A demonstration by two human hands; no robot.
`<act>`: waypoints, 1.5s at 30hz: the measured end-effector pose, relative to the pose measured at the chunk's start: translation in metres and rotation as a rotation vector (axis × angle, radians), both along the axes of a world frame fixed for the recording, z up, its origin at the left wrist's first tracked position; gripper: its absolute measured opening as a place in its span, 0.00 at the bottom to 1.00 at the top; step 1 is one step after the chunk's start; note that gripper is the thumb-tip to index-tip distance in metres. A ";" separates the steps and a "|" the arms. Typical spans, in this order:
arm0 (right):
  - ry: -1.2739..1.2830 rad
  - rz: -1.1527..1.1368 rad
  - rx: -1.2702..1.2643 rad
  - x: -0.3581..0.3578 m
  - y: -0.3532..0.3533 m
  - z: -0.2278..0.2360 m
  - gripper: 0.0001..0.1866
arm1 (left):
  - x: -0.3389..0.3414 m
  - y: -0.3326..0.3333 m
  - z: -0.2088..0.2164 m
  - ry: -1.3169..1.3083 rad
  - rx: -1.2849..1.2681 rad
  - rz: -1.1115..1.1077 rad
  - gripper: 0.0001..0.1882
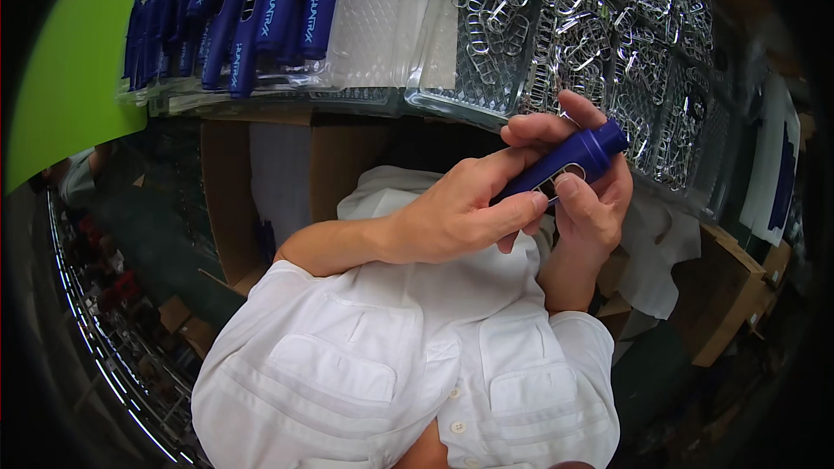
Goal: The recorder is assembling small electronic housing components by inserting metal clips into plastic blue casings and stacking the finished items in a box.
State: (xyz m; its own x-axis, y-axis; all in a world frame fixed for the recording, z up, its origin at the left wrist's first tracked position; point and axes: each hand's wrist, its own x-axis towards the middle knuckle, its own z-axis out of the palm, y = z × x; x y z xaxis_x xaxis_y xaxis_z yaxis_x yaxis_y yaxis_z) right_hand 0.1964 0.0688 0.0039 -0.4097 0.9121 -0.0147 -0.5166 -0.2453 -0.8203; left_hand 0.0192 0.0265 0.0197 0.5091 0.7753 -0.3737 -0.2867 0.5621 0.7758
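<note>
A dark blue plastic tube-shaped handle (596, 153) is held in front of my chest, slanting up to the right, with a narrower collar at its upper end. A shiny metal piece (571, 172) sits at the oval slot in its side. My left hand (473, 208) closes round the lower end, thumb beside the slot. My right hand (591, 208) wraps the upper part from behind, its thumb pressing at the slot. How far the metal piece is seated cannot be told, as the thumbs cover part of it.
A clear tray of similar blue handles (248, 22) stands at the far left, beside a green panel (82, 74). Another clear tray is heaped with metal wire clips (599, 26) at the far right. An open cardboard box (230, 200) lies below the bench edge.
</note>
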 end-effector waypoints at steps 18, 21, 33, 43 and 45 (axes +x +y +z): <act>-0.166 -0.023 0.177 -0.006 -0.043 -0.009 0.29 | -0.005 -0.034 -0.025 0.151 0.211 0.079 0.21; -0.107 -0.006 0.177 -0.007 -0.042 -0.007 0.30 | -0.003 -0.035 -0.022 0.182 0.196 0.109 0.19; -0.245 -0.245 0.211 -0.021 -0.061 0.005 0.31 | 0.003 -0.037 -0.018 0.246 0.315 0.190 0.17; -0.264 -0.235 0.208 -0.009 -0.073 0.011 0.30 | 0.012 -0.041 -0.012 0.261 0.269 0.226 0.14; -0.202 -0.305 0.104 -0.007 -0.079 0.016 0.29 | 0.018 -0.040 -0.012 0.282 0.338 0.222 0.14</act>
